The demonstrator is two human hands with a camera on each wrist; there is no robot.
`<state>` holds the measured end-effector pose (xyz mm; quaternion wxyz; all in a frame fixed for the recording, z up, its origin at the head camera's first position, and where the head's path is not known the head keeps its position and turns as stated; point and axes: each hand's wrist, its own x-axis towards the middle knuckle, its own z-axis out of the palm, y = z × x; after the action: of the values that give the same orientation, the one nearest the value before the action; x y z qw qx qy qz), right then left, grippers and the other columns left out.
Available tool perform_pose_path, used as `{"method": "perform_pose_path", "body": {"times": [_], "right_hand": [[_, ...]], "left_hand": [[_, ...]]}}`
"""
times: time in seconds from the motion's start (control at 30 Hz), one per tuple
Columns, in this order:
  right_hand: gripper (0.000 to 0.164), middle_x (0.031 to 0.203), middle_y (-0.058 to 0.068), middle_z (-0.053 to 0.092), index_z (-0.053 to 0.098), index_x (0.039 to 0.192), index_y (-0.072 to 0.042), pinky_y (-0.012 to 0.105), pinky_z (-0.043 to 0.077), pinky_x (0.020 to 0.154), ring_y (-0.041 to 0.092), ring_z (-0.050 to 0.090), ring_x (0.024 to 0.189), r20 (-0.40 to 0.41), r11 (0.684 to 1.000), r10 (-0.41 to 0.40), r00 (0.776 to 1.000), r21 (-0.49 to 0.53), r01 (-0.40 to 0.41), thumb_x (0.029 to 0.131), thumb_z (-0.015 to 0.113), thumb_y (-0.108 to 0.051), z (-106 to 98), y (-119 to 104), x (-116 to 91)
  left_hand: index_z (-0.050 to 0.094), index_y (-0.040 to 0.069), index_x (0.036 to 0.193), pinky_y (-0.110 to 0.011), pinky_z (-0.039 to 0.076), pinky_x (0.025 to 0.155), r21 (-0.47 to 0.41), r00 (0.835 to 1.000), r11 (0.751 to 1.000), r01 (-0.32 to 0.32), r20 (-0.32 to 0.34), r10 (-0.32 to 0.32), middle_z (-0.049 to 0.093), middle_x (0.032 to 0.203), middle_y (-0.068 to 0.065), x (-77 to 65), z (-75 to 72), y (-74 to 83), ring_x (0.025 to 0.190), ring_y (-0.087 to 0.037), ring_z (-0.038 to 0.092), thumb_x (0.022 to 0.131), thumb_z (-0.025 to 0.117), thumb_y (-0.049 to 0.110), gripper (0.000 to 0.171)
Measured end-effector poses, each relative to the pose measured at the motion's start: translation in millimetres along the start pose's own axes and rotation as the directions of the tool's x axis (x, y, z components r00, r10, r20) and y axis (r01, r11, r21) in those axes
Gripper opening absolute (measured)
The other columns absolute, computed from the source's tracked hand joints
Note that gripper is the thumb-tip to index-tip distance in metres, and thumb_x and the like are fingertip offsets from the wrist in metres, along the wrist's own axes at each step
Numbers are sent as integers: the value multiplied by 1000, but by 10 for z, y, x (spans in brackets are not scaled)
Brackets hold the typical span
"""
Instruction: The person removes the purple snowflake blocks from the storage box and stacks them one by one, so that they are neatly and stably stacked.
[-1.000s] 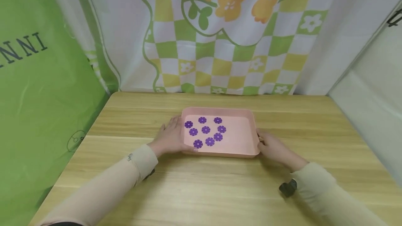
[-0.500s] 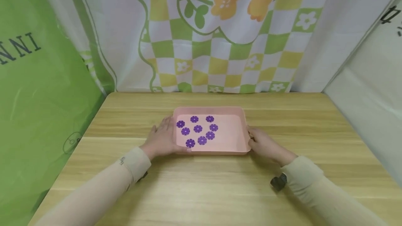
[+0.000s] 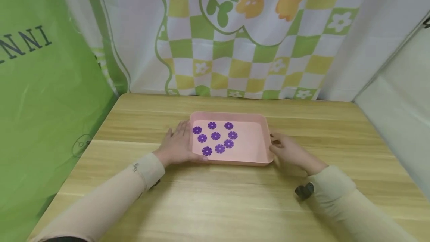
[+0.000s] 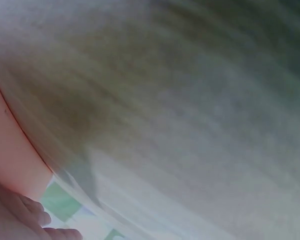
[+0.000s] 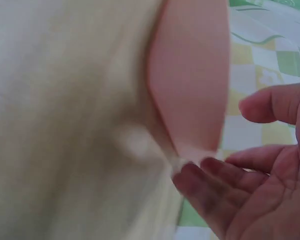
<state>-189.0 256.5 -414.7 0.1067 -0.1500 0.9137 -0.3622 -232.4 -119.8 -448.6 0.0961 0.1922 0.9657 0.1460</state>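
A shallow pink tray (image 3: 252,141) lies on the wooden table in the head view. Several purple notched discs (image 3: 215,136) like flat flowers are spread over its left and middle part. My left hand (image 3: 176,146) lies along the tray's left end with its fingers straight, the thumb reaching along the front rim. At the right end is my right hand (image 3: 290,152), thumb and forefinger parted beside the wall. In the right wrist view its fingertips (image 5: 190,175) are right at the tray's lower edge, and the thumb stands apart. The left wrist view catches only a few left fingers (image 4: 30,210) by the pink wall.
The wooden table (image 3: 208,204) runs under both forearms. Behind it hangs a checked curtain (image 3: 235,55) with flowers. A green cloth (image 3: 50,104) closes the left side and a white sheet (image 3: 396,96) the right. A dark wrist device (image 3: 304,191) sits at the right cuff.
The tray has slid slightly left on the table, both hands staying at its ends. The right thumb and forefinger have parted a little. The head view has also shifted.
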Motion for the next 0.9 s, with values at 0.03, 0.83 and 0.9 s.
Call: {"method": "perform_pose_path", "body": {"times": [0.03,0.83,0.9], "right_hand": [[58,148,44,38,30,147,25,61,48,103,57,50,129,-13,1000,-1,1000,-13,1,103,54,-4,-28,-22,12],[44,128,24,68,63,132,9,52,48,106,36,69,113,123,947,-45,991,-311,82,96,69,-16,128,-516,937],[43,125,22,70,65,130,8,53,48,106,35,68,114,137,948,-23,990,-312,66,95,69,-16,150,-530,992]], "left_hand": [[-1,-1,164,-61,1,122,6,1000,1000,-7,-2,7,0,170,-21,7,6,-2,157,-38,0,64,59,98,153],[-4,-3,162,-53,-8,122,90,999,995,30,28,-33,-8,169,-23,37,-15,-4,156,-36,-10,70,60,93,148],[-4,-3,162,-53,-9,122,89,999,995,33,32,-36,-8,169,-22,42,-21,5,156,-36,-11,70,60,94,148]]}}
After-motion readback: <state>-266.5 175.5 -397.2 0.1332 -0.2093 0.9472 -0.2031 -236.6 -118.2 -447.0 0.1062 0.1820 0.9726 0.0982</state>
